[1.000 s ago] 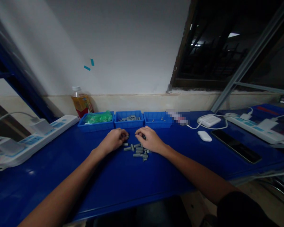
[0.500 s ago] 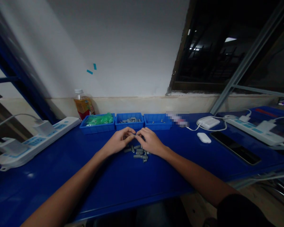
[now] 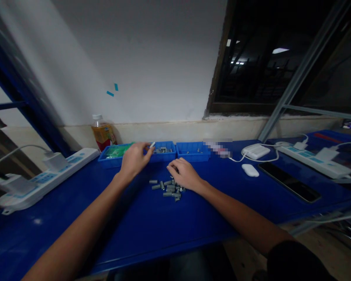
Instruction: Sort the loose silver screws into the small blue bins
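My left hand [image 3: 135, 159] is raised in front of the middle blue bin [image 3: 163, 157], pinching a small pale metal cylinder [image 3: 152, 144] between thumb and fingertips. My right hand [image 3: 185, 174] hovers at the far right side of a loose pile of small grey metal cylinders [image 3: 170, 188] on the table. Its fingers are curled together, and what they hold, if anything, is hidden. More small metal pieces lie in the middle bin. The right blue bin [image 3: 193, 157] has a few tiny pieces inside. Green plastic fills the left blue bin [image 3: 107, 161], partly behind my left hand.
A drink bottle [image 3: 101, 132] stands behind the left bin. Power strips with chargers lie at left [image 3: 51, 177] and right [image 3: 321, 160]. A white earbud case [image 3: 250, 170], a white charger [image 3: 256, 151] and a black phone [image 3: 289, 182] are on the blue table [image 3: 134, 230].
My hands have parted. The left has moved up and left toward the middle bin with a metal cylinder; the right stays near the pile. The view has shifted slightly.
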`<act>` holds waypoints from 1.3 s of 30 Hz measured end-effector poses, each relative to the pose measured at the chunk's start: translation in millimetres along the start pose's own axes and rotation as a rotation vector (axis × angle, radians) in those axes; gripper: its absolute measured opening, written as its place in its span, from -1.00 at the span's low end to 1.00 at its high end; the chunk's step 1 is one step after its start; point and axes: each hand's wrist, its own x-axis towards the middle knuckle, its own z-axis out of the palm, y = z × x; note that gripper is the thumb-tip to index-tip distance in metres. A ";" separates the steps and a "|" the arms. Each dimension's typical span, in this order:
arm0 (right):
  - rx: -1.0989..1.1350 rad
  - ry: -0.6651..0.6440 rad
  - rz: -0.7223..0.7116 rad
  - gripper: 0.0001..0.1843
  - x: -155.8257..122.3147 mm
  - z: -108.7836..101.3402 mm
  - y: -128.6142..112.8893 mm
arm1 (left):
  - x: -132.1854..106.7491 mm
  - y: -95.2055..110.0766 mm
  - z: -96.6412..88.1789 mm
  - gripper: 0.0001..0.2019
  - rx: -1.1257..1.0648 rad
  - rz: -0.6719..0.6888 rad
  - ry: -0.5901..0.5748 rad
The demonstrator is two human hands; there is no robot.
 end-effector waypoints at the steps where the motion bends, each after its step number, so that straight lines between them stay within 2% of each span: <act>1: 0.005 -0.002 0.000 -0.79 0.1 -0.9 -0.1 | 1.9 -0.9 -0.4 -0.62 0.059 0.006 0.046; 3: 0.010 -0.011 -0.003 -0.81 0.3 -2.5 -0.2 | -1.4 -1.5 0.6 -0.60 0.090 0.069 0.064; 4: 0.008 -0.015 -0.006 -0.81 0.4 -2.9 0.0 | -5.8 -1.6 1.7 -0.61 0.053 0.116 0.020; 5: 0.002 -0.020 -0.010 -0.81 0.4 -2.9 0.4 | -11.0 -1.8 2.9 -0.64 -0.010 0.168 -0.068; 7: -0.011 -0.037 -0.018 -0.81 0.2 -2.3 1.5 | -21.1 -3.1 5.1 -0.69 -0.152 0.251 -0.329; 9: -0.017 -0.066 -0.027 -0.81 -0.3 -1.0 2.3 | -27.3 -5.3 6.1 -0.72 -0.257 0.265 -0.560; 11: -0.013 -0.091 -0.037 -0.82 -0.8 0.1 2.4 | -28.7 -7.6 5.6 -0.72 -0.322 0.245 -0.683; 14: -0.011 -0.109 -0.057 -0.85 -1.3 0.5 1.4 | -25.9 -10.0 3.0 -0.72 -0.357 0.222 -0.738; 18: -0.009 -0.121 -0.066 -0.84 -1.2 0.3 0.8 | -22.4 -13.8 -0.1 -0.72 -0.311 0.208 -0.707; 22: 0.003 -0.129 -0.069 -0.84 -0.9 1.8 2.6 | -23.5 -18.4 1.2 -0.75 -0.318 0.240 -0.724; 27: 0.011 -0.132 -0.070 -0.85 -1.0 3.5 3.5 | -26.1 -13.8 1.6 -0.80 -0.301 0.265 -0.661; 30: 0.024 -0.110 -0.072 -0.86 -0.8 2.8 2.5 | -15.1 -9.3 -1.5 -0.79 -0.251 0.326 -0.502; 33: 0.026 -0.092 -0.080 -0.86 -0.5 1.2 1.5 | 7.0 -8.4 -2.9 -0.77 -0.154 0.279 -0.187; 35: 0.025 -0.088 -0.080 -0.86 -0.2 0.2 1.1 | 18.2 -9.1 -2.4 -0.72 -0.113 0.215 -0.035; 37: 0.024 -0.082 -0.079 -0.85 -0.1 -0.3 1.1 | 18.7 -9.3 -2.6 -0.65 -0.107 0.192 0.009; 39: 0.020 -0.077 -0.080 -0.85 0.0 -0.2 1.7 | 7.3 -8.7 -5.0 -0.66 -0.133 0.227 -0.059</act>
